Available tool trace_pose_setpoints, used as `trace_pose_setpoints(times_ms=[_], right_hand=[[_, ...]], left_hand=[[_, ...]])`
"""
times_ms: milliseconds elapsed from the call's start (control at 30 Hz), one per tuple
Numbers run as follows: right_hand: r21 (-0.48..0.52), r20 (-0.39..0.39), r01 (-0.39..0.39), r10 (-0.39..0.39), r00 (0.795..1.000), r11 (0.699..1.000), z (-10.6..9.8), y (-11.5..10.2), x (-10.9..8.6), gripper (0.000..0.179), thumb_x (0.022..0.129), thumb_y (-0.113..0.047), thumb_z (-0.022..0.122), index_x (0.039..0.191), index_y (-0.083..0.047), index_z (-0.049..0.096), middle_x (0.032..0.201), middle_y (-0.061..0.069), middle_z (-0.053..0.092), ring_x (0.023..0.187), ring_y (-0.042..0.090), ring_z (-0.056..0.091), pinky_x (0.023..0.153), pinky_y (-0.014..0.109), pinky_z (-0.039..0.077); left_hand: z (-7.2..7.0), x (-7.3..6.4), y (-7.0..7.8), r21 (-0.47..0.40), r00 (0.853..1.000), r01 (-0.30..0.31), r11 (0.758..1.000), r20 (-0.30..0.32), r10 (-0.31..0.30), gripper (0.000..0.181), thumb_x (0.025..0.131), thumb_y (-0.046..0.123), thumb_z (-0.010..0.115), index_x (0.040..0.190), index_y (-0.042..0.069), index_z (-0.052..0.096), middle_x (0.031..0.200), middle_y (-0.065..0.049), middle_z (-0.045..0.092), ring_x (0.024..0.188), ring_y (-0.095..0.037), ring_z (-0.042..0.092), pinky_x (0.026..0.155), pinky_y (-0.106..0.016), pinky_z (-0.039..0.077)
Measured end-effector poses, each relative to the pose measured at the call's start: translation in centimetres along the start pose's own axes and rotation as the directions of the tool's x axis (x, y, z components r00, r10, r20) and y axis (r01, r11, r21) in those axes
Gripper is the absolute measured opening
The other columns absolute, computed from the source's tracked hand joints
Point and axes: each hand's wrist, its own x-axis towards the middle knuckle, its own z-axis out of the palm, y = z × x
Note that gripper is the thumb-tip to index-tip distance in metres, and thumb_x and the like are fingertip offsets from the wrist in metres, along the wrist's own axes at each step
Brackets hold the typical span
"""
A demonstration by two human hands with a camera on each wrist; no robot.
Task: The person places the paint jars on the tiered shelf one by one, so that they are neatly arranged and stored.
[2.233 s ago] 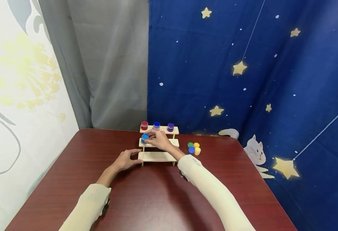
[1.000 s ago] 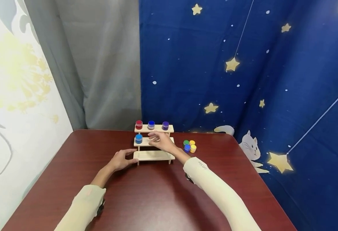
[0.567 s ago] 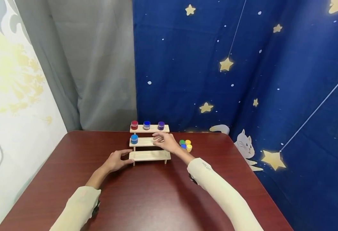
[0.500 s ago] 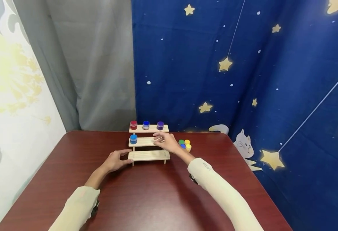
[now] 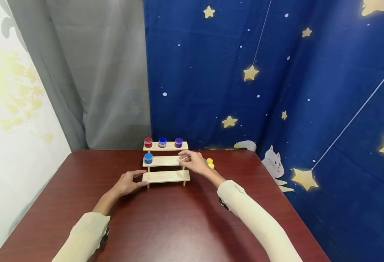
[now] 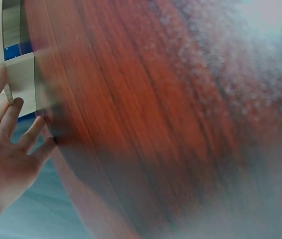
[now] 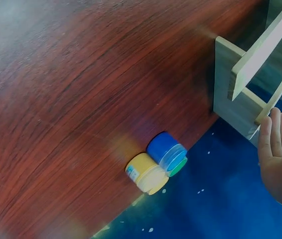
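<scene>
Head view: rack [image 5: 166, 177] on reddish table [image 5: 159, 218], grey curtain [image 5: 110, 72], blue curtain [image 5: 205, 83] behind.

Pale blond wooden stand [image 5: 166, 176]; red jar [image 5: 148, 142], deep-blue jar [image 5: 162, 142], purple jar [image 5: 179, 143], lighter blue jar [image 5: 148, 158], yellow jars [image 7: 143, 172], green jar [image 7: 180, 167]. Reddish-brown counter [image 5: 159, 225], darkly grained. Plain grey curtain [image 5: 113, 72]; navy curtain [image 5: 198, 80] patterned with golden stars [image 5: 251, 73] and white dots [image 5: 164, 94].

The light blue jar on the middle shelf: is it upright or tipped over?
Upright: in the head view, the light blue jar stands at the left end of the middle shelf, its round top facing up.
</scene>
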Motion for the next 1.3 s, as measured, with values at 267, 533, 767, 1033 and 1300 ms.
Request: trace_pose_setpoints(times_ms=[267,533,767,1033,1300], right_hand=[[0.005,-0.016,0.008,-0.008,1.000,1.000,-0.3,1.0,-0.3,0.035,0.090,-0.002,0.079,0.124,0.000,0.070,0.108,0.016,0.077,0.096,0.029,0.076,0.086,0.041,0.061],[0.015,-0.014,-0.020,0.020,1.000,1.000,-1.2,1.7,-1.1,0.035,0.091,-0.002,0.078,0.125,0.004,0.069,0.109,0.019,0.076,0.096,0.030,0.076,0.086,0.041,0.060],[-0.005,-0.012,-0.095,0.095,0.995,0.995,-2.0,3.1,-2.2,0.037,0.091,-0.006,0.080,0.126,-0.002,0.070,0.113,0.016,0.076,0.098,0.027,0.075,0.085,0.036,0.060],[-0.006,-0.041,-0.138,0.138,0.990,0.990,-3.5,4.9,-3.5,0.035,0.091,-0.002,0.078,0.125,-0.004,0.070,0.114,0.023,0.074,0.100,0.031,0.075,0.087,0.041,0.060],[-0.025,-0.076,-0.175,0.173,0.982,0.984,-4.8,6.5,-4.7,0.036,0.091,0.001,0.077,0.126,0.004,0.068,0.112,0.022,0.075,0.100,0.033,0.075,0.082,0.038,0.061]], left_hand=[[-0.1,-0.2,-0.3,-0.009,1.000,0.005,1.000,0.002,-0.005,0.062,0.094,0.036,0.079,0.144,0.005,0.061,0.144,-0.028,0.058,0.136,-0.046,0.052,0.107,-0.063,0.043],[-0.1,-0.3,-0.4,-0.003,1.000,0.003,1.000,-0.003,-0.003,0.060,0.094,0.033,0.079,0.144,0.005,0.061,0.143,-0.029,0.058,0.135,-0.046,0.053,0.107,-0.063,0.043],[0.0,-0.4,-0.4,-0.006,1.000,0.009,1.000,-0.003,-0.009,0.060,0.094,0.033,0.079,0.144,0.005,0.061,0.143,-0.029,0.058,0.135,-0.047,0.052,0.107,-0.064,0.043],[0.0,-0.2,-0.1,-0.022,1.000,0.024,0.999,0.002,-0.024,0.061,0.094,0.034,0.079,0.145,0.006,0.060,0.144,-0.029,0.057,0.135,-0.046,0.052,0.107,-0.063,0.043],[0.0,-0.1,0.0,-0.020,1.000,0.019,1.000,-0.001,-0.019,0.060,0.094,0.034,0.079,0.144,0.006,0.061,0.143,-0.029,0.058,0.135,-0.046,0.053,0.108,-0.063,0.043]])
